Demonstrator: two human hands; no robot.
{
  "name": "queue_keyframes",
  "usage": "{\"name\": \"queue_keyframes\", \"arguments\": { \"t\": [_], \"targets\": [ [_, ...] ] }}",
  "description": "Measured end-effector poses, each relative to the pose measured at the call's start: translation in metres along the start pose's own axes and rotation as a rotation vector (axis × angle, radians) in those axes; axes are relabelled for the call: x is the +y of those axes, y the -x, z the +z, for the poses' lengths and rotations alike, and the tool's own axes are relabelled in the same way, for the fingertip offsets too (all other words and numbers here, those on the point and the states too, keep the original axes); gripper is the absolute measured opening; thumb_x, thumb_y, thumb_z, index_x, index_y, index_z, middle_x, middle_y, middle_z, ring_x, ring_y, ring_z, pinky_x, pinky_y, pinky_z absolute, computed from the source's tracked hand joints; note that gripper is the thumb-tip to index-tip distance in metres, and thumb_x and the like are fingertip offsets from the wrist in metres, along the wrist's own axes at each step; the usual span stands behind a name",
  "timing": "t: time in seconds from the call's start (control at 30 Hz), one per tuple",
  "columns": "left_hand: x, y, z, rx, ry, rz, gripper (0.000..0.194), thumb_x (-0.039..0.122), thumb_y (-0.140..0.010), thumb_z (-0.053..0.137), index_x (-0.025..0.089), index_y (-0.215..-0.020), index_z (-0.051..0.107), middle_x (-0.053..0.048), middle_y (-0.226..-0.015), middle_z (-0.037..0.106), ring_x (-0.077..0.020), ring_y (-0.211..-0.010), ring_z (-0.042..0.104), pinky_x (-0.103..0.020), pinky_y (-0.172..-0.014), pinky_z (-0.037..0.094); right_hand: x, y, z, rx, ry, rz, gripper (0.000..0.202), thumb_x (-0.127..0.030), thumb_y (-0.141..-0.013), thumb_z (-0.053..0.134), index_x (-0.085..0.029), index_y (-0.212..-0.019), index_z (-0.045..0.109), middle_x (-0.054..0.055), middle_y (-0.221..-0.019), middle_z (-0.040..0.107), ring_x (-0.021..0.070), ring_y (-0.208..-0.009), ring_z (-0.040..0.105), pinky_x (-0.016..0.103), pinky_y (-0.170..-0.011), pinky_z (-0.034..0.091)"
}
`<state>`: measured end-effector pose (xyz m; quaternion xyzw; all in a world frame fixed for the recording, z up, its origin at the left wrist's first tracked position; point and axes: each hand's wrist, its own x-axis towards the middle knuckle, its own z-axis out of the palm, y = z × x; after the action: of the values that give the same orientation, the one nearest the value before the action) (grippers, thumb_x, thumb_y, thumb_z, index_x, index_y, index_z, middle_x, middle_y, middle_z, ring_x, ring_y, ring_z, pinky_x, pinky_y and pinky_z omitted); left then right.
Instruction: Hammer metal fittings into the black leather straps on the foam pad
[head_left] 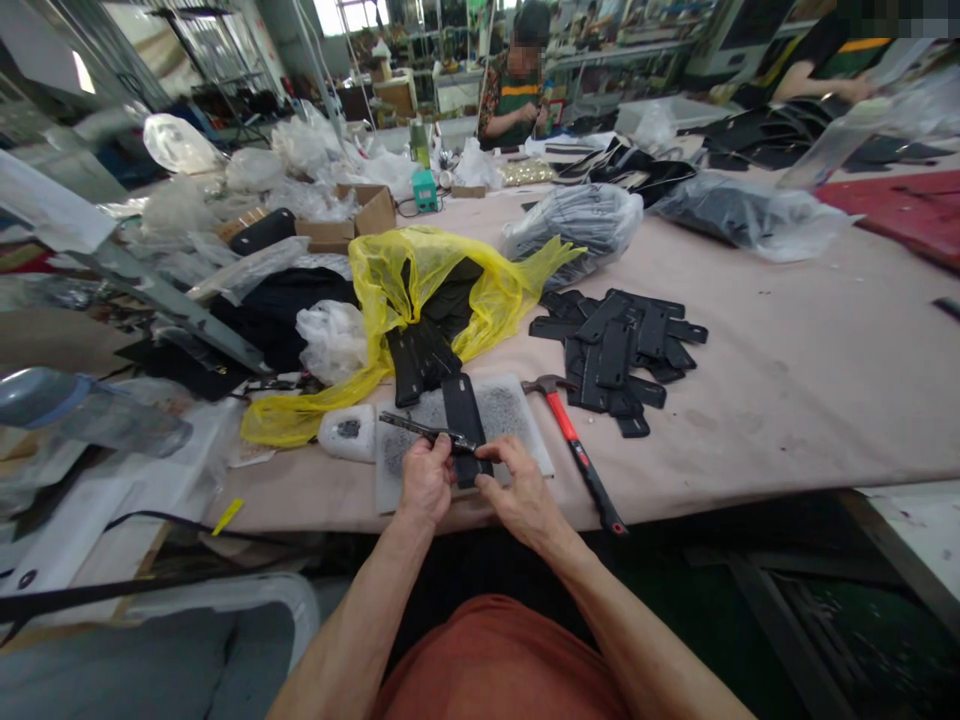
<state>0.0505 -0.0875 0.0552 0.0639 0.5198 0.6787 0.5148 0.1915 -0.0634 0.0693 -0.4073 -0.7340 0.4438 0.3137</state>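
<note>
My left hand [427, 478] is closed around a slim dark metal tool [409, 425], whose exact kind I cannot make out. The tool lies slantwise across a flat black piece [463, 400] with a rounded end, perhaps leather. My right hand [525, 495] grips the near right edge of that piece, its index finger close to the tool's tip. Under the piece is a grey speckled slab [514, 410]. A claw hammer [568, 432] with a red and black handle rests right of the slab, its head by the slab's corner. Left of the slab sits a white block [349, 432] with a dark smudge.
Similar black pieces lie in a loose pile [619, 345] to the right. A yellow bag [375, 265] holding more stands behind the slab. Clear plastic bags [574, 225] with dark contents are farther back. A metal post [187, 320] slants at left. Other people work across the table.
</note>
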Motion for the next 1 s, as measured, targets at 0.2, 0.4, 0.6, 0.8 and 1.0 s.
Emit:
{"name": "queue_keyframes", "arguments": {
  "t": [0.2, 0.4, 0.6, 0.8, 1.0],
  "targets": [
    [-0.004, 0.003, 0.000, 0.018, -0.011, -0.025, 0.041, 0.036, -0.058, 0.082, 0.015, -0.081, 0.055, 0.001, -0.067, 0.065, -0.0101, -0.052, 0.057, -0.020, -0.046, 0.045, 0.003, 0.005, 0.004, 0.044, 0.001, 0.018, 0.023, -0.011, -0.070, 0.055, -0.021, -0.091, 0.057, 0.003, -0.096, 0.058, 0.0201, -0.093, 0.055, 0.035, -0.084, 0.043],
    [-0.005, 0.001, 0.002, 0.001, 0.024, -0.039, 0.039, 0.033, -0.060, 0.082, 0.015, -0.082, 0.056, 0.000, -0.068, 0.066, -0.0113, -0.056, 0.060, -0.023, -0.052, 0.050, 0.005, 0.010, 0.005, 0.021, -0.072, 0.132, 0.011, -0.017, -0.076, 0.055, -0.022, -0.086, 0.055, 0.001, -0.085, 0.060, 0.0176, -0.081, 0.055, 0.030, -0.072, 0.043],
    [-0.008, -0.001, 0.000, 0.027, 0.010, -0.052, 0.038, 0.033, -0.059, 0.081, 0.014, -0.081, 0.056, 0.000, -0.067, 0.067, -0.0113, -0.056, 0.060, -0.022, -0.053, 0.049, 0.010, 0.011, 0.006, 0.001, -0.102, 0.207, 0.023, -0.020, -0.074, 0.059, -0.022, -0.097, 0.060, -0.001, -0.082, 0.062, 0.0163, -0.079, 0.056, 0.028, -0.071, 0.043],
    [-0.012, 0.000, 0.002, 0.043, -0.011, -0.063, 0.042, 0.036, -0.054, 0.083, 0.015, -0.078, 0.056, 0.000, -0.065, 0.066, -0.0118, -0.052, 0.059, -0.022, -0.049, 0.046, 0.018, 0.005, 0.005, 0.000, -0.110, 0.220, 0.005, -0.022, -0.078, 0.055, -0.021, -0.081, 0.059, -0.001, -0.075, 0.061, 0.0152, -0.072, 0.055, 0.028, -0.068, 0.041],
    [-0.026, -0.002, -0.002, 0.184, -0.151, 0.153, 0.033, 0.039, -0.063, 0.076, 0.015, -0.080, 0.061, 0.003, -0.065, 0.063, -0.0098, -0.052, 0.055, -0.023, -0.053, 0.045, 0.012, 0.015, 0.007, 0.085, 0.041, 0.002, 0.010, -0.012, -0.075, 0.049, -0.021, -0.076, 0.053, 0.005, -0.101, 0.058, 0.0201, -0.100, 0.053, 0.035, -0.090, 0.038]
  ]
}}
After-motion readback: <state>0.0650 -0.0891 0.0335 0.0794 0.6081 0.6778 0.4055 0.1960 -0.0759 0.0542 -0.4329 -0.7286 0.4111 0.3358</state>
